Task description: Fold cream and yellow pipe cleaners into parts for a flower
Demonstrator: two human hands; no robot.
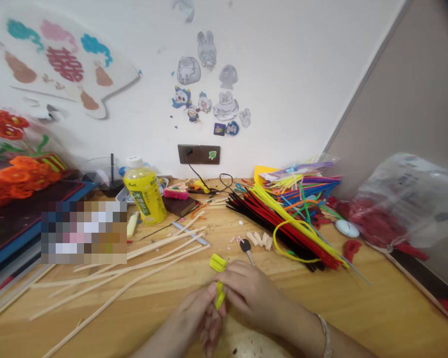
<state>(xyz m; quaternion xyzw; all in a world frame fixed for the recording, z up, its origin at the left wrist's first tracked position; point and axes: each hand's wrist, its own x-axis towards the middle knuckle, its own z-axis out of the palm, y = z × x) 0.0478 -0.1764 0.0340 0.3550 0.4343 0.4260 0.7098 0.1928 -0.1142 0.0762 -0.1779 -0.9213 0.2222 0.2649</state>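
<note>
Low in the middle of the view, my left hand [204, 311] and my right hand [251, 289] meet with their fingers closed. Between them is a small folded piece of yellow pipe cleaner [220, 297], pinched by both hands and partly covered by the fingers. Just beyond the fingertips is a second yellow folded pipe cleaner piece [218, 262]; whether it touches my right hand is unclear. A key with a black head [245, 245] lies right behind my right hand. Several short beige rolled pieces [259, 239] sit close to the key.
Long beige pipe cleaners [134, 271] spread across the left of the wooden table [294, 308]. On the right lies a bundle of black, red and yellow pipe cleaners [287, 226]. A yellow drink bottle [145, 194] stands at the back left. Orange fuzzy flowers [26, 179] are at far left.
</note>
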